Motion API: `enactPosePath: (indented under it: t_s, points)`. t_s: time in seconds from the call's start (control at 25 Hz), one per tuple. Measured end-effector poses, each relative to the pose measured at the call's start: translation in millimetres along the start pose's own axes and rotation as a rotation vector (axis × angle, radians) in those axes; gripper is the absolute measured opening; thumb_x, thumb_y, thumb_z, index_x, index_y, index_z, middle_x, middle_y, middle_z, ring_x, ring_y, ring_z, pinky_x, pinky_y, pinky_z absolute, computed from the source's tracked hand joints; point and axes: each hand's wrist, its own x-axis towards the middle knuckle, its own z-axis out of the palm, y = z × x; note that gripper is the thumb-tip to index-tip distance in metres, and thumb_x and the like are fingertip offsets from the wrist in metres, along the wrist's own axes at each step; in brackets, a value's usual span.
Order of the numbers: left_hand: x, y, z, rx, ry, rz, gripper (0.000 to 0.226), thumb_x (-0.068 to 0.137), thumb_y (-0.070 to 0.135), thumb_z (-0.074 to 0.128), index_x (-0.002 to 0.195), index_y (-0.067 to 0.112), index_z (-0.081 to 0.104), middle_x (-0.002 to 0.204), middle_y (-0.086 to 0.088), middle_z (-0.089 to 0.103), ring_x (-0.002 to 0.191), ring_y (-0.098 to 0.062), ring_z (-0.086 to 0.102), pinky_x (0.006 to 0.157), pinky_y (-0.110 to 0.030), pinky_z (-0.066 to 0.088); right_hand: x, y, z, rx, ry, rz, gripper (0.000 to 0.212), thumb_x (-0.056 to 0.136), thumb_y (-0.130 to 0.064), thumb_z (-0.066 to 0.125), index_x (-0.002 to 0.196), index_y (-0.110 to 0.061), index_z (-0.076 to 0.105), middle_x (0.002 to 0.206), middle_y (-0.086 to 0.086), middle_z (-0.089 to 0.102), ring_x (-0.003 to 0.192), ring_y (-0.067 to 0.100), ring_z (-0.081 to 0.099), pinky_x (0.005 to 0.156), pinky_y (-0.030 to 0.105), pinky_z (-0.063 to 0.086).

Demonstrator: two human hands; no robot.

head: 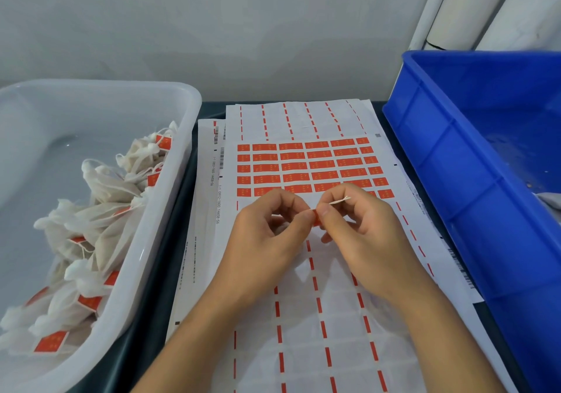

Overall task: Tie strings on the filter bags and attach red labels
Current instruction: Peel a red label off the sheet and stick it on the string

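My left hand and my right hand meet over a sheet of red labels. Between their thumbs and forefingers they pinch one small red label, folded. A short white string end pokes out above my right thumb. Several rows of red labels remain on the upper half of the sheet; the lower half shows only red dashes. Whether a filter bag hangs under my hands is hidden. Finished filter bags with strings and red labels lie in the white tub at left.
A white plastic tub stands at the left. A blue crate stands at the right, close to my right forearm. More used label sheets lie stacked beneath the top one, up to the wall. White pipes run at the far right.
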Motion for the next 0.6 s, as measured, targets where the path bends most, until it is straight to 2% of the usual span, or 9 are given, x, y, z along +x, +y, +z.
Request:
enactPosePath:
  t_s: [0.16, 0.28, 0.44, 0.6]
  points:
    - [0.6, -0.3, -2.7, -0.012, 0.002, 0.027, 0.020, 0.097, 0.009, 0.067, 0.082, 0.023, 0.069, 0.074, 0.007, 0.064, 0.058, -0.008, 0.056, 0.054, -0.020, 0.046, 0.4, -0.3, 0.2, 0.032, -0.031, -0.008, 0.010, 0.099, -0.027, 0.064, 0.093, -0.034, 0.065, 0.092, -0.017, 0.070, 0.096, 0.008, 0.068, 0.076, 0.024, 0.062]
    - [0.7, -0.7, -3.5, -0.005, -0.037, 0.017, 0.020, 0.098, 0.010, 0.066, 0.083, 0.024, 0.067, 0.071, 0.011, 0.062, 0.055, -0.006, 0.056, 0.052, -0.020, 0.045, -0.5, -1.8, -0.1, 0.027, -0.021, -0.029, 0.006, 0.095, -0.031, 0.062, 0.091, -0.033, 0.066, 0.089, -0.016, 0.070, 0.094, 0.009, 0.069, 0.077, 0.021, 0.061]
    - [-0.5, -1.1, 0.2, 0.069, -0.036, -0.016, 0.007, 0.098, 0.029, 0.068, 0.091, 0.026, 0.068, 0.082, 0.010, 0.065, 0.074, -0.013, 0.063, 0.067, -0.020, 0.052, -0.7, -2.2, -1.3, 0.067, 0.036, -0.011, 0.009, 0.099, -0.031, 0.065, 0.092, -0.037, 0.066, 0.092, -0.017, 0.071, 0.092, 0.008, 0.070, 0.074, 0.016, 0.059]
    - [-0.4, -0.3, 0.2, 0.107, -0.027, -0.003, 0.011, 0.097, 0.029, 0.069, 0.088, 0.023, 0.069, 0.079, 0.009, 0.064, 0.075, -0.015, 0.060, 0.068, -0.023, 0.051, 0.2, -3.1, -0.8, 0.085, 0.044, 0.016, 0.008, 0.099, -0.030, 0.067, 0.095, -0.037, 0.068, 0.094, -0.020, 0.072, 0.094, 0.006, 0.070, 0.068, 0.014, 0.057]
